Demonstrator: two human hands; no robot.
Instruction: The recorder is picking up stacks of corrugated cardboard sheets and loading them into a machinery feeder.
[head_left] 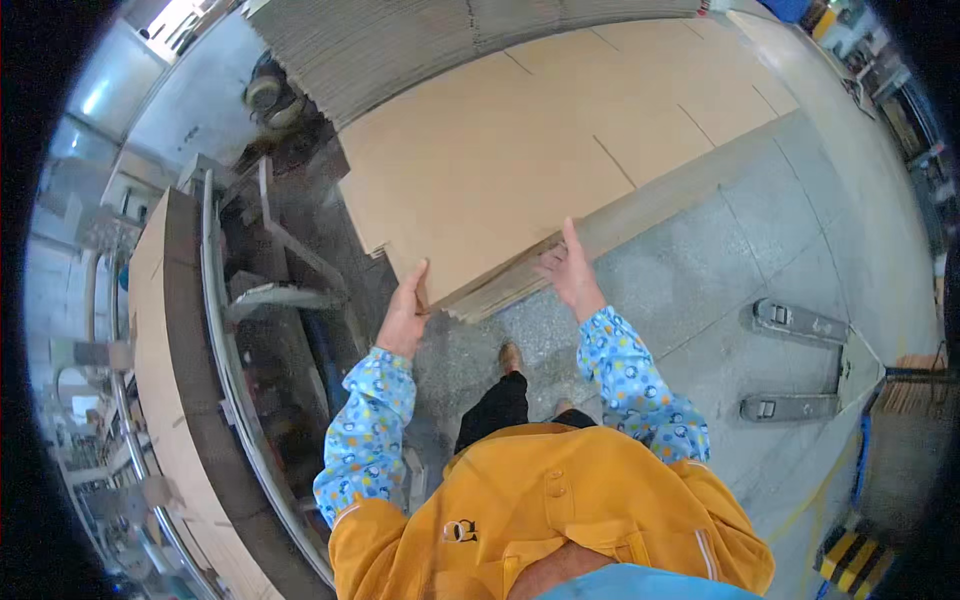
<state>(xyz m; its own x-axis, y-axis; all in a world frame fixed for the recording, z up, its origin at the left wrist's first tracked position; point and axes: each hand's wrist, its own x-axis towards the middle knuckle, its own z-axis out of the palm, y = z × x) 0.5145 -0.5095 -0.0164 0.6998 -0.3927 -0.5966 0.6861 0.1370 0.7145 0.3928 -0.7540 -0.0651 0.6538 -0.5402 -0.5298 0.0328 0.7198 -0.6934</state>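
Note:
A stack of flat brown cardboard sheets (pixel 480 180) with slits cut in them lies in front of me. My left hand (pixel 404 315) grips the near left corner of the stack, its fingers partly hidden at the edge. Against the near long edge, farther right, is my right hand (pixel 574 280). Its thumb points up and away from the other fingers, and I see nothing held in it. The sheets' edges are slightly uneven along the near side.
A taller cardboard stack (pixel 400 45) stands behind. On my left runs a metal-railed machine (pixel 225 320) with more cardboard (pixel 160 380) beyond it. Pallet-jack forks (pixel 800 322) rest on the grey floor (pixel 680 300) at right, near a yellow-black striped block (pixel 857 560).

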